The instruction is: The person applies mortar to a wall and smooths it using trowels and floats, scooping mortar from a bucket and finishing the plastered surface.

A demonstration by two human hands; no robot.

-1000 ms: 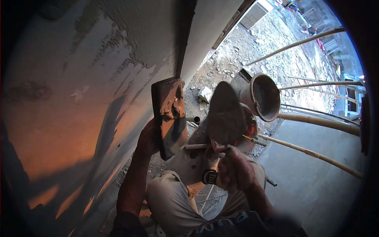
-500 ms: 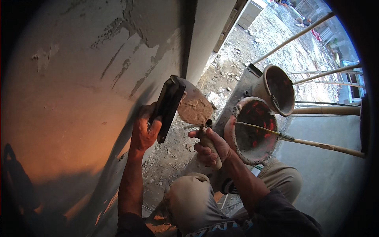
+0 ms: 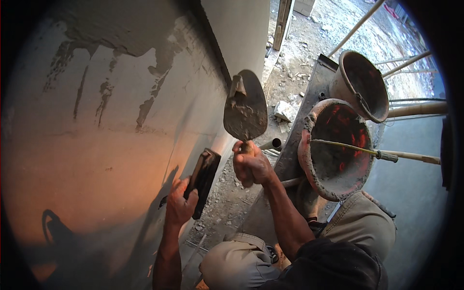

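Two red, mortar-caked round buckets, one nearer [image 3: 336, 150] and one farther [image 3: 360, 84], are standing to the right, with one pointed steel trowel [image 3: 245, 107] and one dark rectangular plastering float [image 3: 203, 181] in use. The right hand [image 3: 251, 164] is gripping the trowel's handle, holding its grey, mortar-smeared blade upright near the plastered wall [image 3: 121, 121]. The left hand [image 3: 180, 205] is clasping the float's lower end, pressing it edge-on against the wall.

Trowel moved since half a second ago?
Yes. The trowel in the right hand has swung up off the dark board, blade now raised beside the wall.
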